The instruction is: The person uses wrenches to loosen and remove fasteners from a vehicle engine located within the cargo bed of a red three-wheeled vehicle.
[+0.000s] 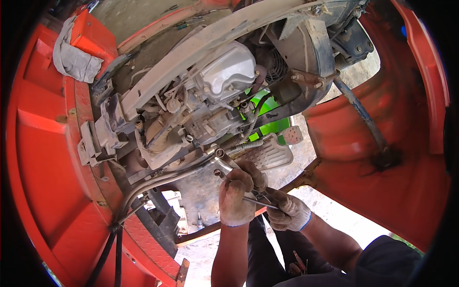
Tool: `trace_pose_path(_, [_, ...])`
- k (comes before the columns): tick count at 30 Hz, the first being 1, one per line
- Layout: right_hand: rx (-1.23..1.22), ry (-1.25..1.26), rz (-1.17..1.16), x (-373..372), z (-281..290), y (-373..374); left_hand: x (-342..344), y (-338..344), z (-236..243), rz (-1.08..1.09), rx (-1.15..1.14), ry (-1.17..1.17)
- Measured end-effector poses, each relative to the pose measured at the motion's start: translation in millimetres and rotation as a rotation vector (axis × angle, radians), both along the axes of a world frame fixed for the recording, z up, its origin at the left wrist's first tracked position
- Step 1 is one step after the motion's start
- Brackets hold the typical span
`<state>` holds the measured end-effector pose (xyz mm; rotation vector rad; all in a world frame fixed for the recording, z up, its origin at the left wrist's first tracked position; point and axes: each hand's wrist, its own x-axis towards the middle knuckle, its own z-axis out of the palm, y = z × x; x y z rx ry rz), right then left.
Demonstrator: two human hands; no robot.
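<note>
Both my hands wear soiled pale work gloves and are close together below the engine. My left hand [236, 198] is closed round metal socket wrenches. One round socket end [219, 153] points up toward the engine, and a second, smaller socket end [218, 172] sticks out just below it. Fingers hide how the two shafts run. A shiny metal shaft [262, 203] comes out from my left fist and runs to my right hand [289, 210], which is closed on the wrenches' lower part. Above my hands is the dusty engine [220, 95] with its silver cover.
Red body panels [373, 191] stand on both sides. A curved frame beam [191, 57] crosses above the engine. Hoses [167, 178] and a ribbed pedal [267, 155] lie just beyond my hands. At upper left, a grey rag [79, 52] hangs by a red box [94, 36].
</note>
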<state>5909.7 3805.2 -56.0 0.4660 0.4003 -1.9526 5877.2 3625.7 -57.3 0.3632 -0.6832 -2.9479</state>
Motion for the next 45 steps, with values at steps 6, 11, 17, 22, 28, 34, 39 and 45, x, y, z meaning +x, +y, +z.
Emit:
trace_pose_path(6, [-0.042,-0.108,0.091,0.3,-4.2,11.4,-10.7,-18.9,27.4,0.015,0.013,-0.033])
trace_pose_path(11, [-0.033,0.137,0.167,8.1,6.8,51.5,-43.1,-72.2,53.2,0.163,-0.546,-0.051])
trace_pose_path(17, [0.200,0.440,0.037,-48.9,8.0,63.8,-131.1,-153.1,101.1,0.347,-1.868,-0.045])
trace_pose_path(22, [1.126,0.849,0.080,-153.0,-12.1,10.4,-259.1,-174.2,75.6,0.191,-2.424,-0.110])
trace_pose_path(28, [1.715,1.379,-0.035,-217.7,-99.0,-15.0,-275.2,-153.7,39.0,0.392,-2.597,-0.183])
trace_pose_path(34, [1.746,1.340,0.096,-245.9,-109.9,-31.1,-271.4,-133.7,54.7,0.189,-2.461,-0.416])
trace_pose_path(39, [1.673,1.354,0.239,-252.3,-82.4,-35.0,-274.7,-140.6,58.6,0.138,-2.487,-0.333])
trace_pose_path(45, [1.712,1.429,0.312,-259.0,-75.6,-40.6,-274.3,-143.3,56.0,0.263,-2.527,-0.166])
